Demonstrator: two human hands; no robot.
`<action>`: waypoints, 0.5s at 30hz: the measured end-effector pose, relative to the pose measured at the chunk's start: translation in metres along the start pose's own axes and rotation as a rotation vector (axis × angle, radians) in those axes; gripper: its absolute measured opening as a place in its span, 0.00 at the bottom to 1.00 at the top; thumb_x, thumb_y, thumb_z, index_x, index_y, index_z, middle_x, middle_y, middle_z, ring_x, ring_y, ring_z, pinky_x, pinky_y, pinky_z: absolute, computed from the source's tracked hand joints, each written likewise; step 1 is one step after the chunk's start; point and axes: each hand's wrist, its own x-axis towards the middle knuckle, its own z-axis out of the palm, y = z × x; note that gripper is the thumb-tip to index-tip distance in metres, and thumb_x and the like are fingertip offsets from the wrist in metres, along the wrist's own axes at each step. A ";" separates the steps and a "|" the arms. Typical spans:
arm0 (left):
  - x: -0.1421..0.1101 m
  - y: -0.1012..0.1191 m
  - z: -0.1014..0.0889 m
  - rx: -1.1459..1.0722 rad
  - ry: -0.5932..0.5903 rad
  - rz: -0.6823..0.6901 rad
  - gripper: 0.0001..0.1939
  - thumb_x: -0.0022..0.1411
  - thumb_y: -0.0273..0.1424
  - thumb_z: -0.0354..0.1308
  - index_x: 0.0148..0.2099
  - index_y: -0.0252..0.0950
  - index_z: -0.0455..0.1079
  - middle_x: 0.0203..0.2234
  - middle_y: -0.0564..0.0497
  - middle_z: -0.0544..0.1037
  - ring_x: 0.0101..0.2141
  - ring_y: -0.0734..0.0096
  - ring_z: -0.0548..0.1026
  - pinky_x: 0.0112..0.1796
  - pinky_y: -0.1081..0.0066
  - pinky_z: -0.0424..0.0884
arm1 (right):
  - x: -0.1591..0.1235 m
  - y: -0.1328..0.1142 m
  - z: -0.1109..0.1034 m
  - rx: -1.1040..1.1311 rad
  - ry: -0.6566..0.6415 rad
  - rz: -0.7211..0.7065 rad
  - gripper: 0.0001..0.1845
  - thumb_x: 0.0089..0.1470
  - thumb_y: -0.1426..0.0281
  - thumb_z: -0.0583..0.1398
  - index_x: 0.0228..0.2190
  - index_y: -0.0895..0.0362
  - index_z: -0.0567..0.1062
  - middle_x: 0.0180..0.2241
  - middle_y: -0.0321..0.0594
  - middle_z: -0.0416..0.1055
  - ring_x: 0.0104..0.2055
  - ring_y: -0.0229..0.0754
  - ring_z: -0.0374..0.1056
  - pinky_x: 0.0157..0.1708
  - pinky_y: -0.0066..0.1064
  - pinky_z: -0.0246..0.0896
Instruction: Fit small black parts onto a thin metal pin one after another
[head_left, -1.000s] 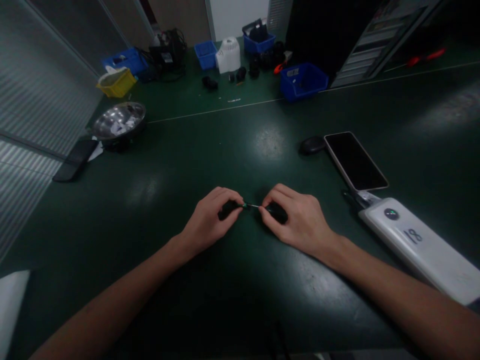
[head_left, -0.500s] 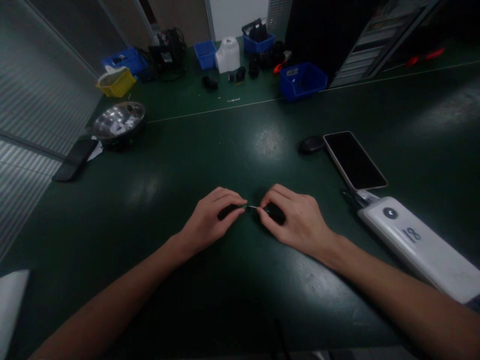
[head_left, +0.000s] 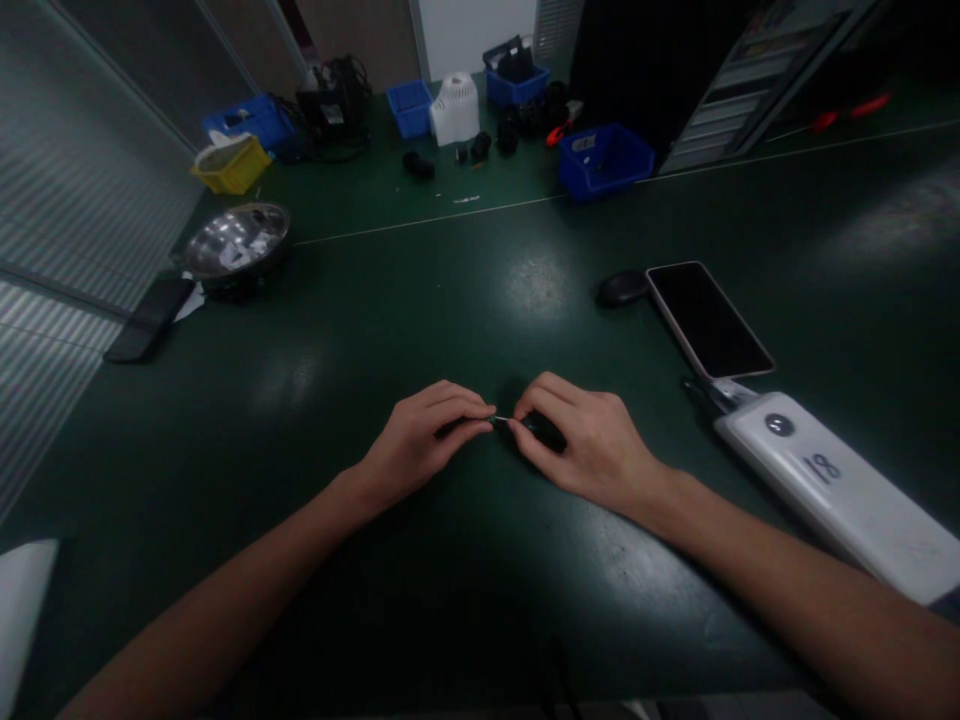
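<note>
My left hand (head_left: 420,445) rests on the dark green table (head_left: 480,600), its fingers pinched round a small black part (head_left: 450,428). My right hand (head_left: 589,440) lies just to the right of it, closed on a second small black part (head_left: 541,430). A short thin metal pin (head_left: 501,421) bridges the narrow gap between the two parts. The fingertips of both hands nearly touch. Most of each black part is hidden under the fingers.
A phone (head_left: 709,320) lies face up at the right, a black oval object (head_left: 622,289) beside it and a white power bank marked 18 (head_left: 840,490) below. A metal bowl (head_left: 236,242) and a dark remote (head_left: 150,320) sit left. Blue bins (head_left: 604,160), a yellow bin (head_left: 232,165) and a white device (head_left: 455,108) stand at the back.
The two hands have drawn closer together, and the visible length of metal pin between the black parts has shortened. The green tip seen earlier is no longer visible.
</note>
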 end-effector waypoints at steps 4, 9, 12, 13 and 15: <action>0.000 -0.001 -0.001 -0.068 0.034 0.010 0.11 0.66 0.25 0.62 0.51 0.37 0.77 0.43 0.48 0.80 0.46 0.69 0.78 0.48 0.67 0.75 | 0.001 0.002 0.000 0.065 -0.010 -0.004 0.10 0.66 0.63 0.56 0.39 0.55 0.74 0.37 0.37 0.71 0.33 0.36 0.67 0.32 0.30 0.56; -0.001 0.000 0.001 0.020 0.021 0.065 0.12 0.67 0.25 0.61 0.52 0.36 0.77 0.44 0.46 0.80 0.45 0.68 0.77 0.46 0.67 0.75 | 0.000 0.003 0.000 0.031 -0.036 -0.040 0.10 0.67 0.63 0.55 0.39 0.55 0.73 0.36 0.37 0.71 0.32 0.36 0.66 0.30 0.30 0.54; -0.002 0.000 0.002 0.080 0.003 0.122 0.12 0.66 0.24 0.61 0.52 0.35 0.76 0.44 0.46 0.79 0.44 0.69 0.76 0.45 0.67 0.75 | 0.000 0.002 0.000 -0.006 -0.058 -0.057 0.10 0.67 0.64 0.55 0.38 0.55 0.73 0.36 0.36 0.70 0.32 0.36 0.66 0.29 0.30 0.53; -0.002 0.000 0.002 0.081 0.005 0.130 0.12 0.66 0.23 0.61 0.52 0.34 0.76 0.44 0.46 0.79 0.44 0.69 0.76 0.44 0.68 0.75 | 0.000 0.002 0.001 -0.005 -0.058 -0.058 0.10 0.67 0.64 0.55 0.38 0.55 0.73 0.36 0.36 0.70 0.32 0.36 0.66 0.29 0.30 0.53; -0.002 0.001 0.002 0.048 0.024 0.127 0.13 0.66 0.23 0.62 0.52 0.35 0.76 0.44 0.46 0.80 0.44 0.69 0.76 0.45 0.68 0.76 | 0.000 0.001 0.001 0.028 -0.047 -0.056 0.09 0.67 0.64 0.55 0.38 0.55 0.73 0.36 0.36 0.70 0.32 0.36 0.66 0.30 0.30 0.54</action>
